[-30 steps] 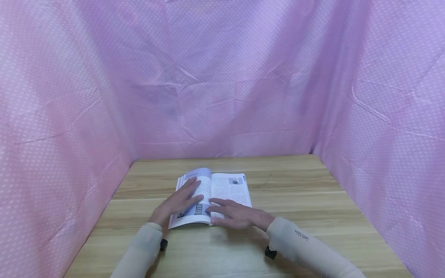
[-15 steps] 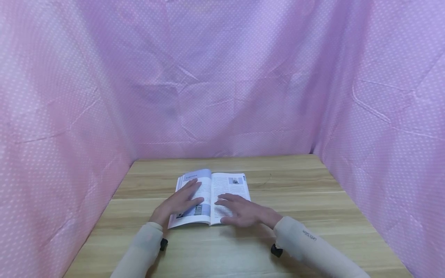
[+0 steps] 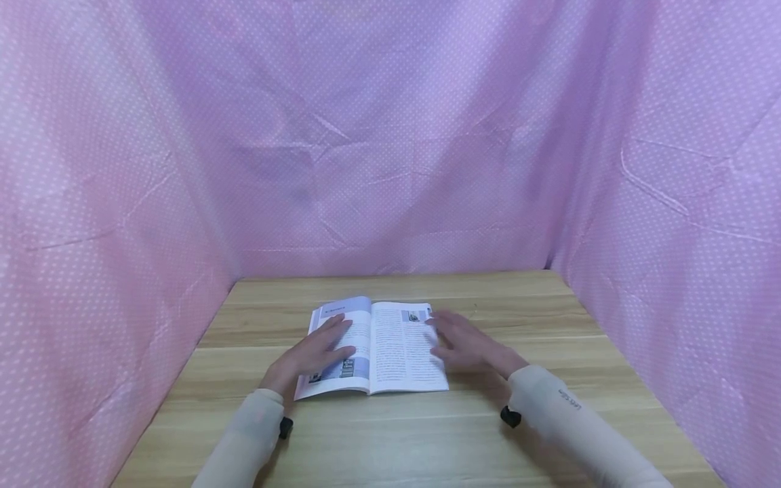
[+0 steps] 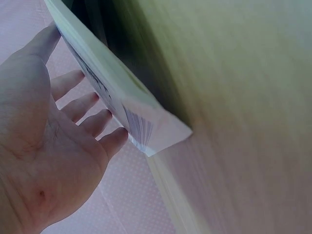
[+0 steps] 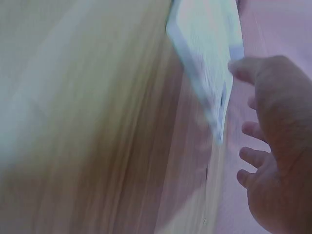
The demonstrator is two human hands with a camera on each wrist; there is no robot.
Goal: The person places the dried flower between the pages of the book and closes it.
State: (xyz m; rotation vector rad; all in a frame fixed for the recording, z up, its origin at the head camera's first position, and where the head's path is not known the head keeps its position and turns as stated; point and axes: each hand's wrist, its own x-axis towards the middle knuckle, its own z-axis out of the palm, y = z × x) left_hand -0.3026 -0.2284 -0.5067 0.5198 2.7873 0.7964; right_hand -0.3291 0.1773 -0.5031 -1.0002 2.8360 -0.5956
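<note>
An open book lies on the wooden table, its left page slightly bowed and its right page flat with printed columns and a small picture. On the left page rests my left hand, fingers spread and fairly straight; the left wrist view shows the fingertips against the page side. My right hand is at the book's right edge, fingers extended toward the upper right corner. In the blurred right wrist view the thumb is close to the page; whether it touches, I cannot tell.
The wooden table extends around the book on all sides. Pink dotted cloth hangs behind it and along both sides. Small black devices are strapped under both wrists, the right one over a pale sleeve.
My right hand has moved from the book's middle fold rightward across the right page to its outer edge, uncovering the text. The left hand has stayed on the left page.
</note>
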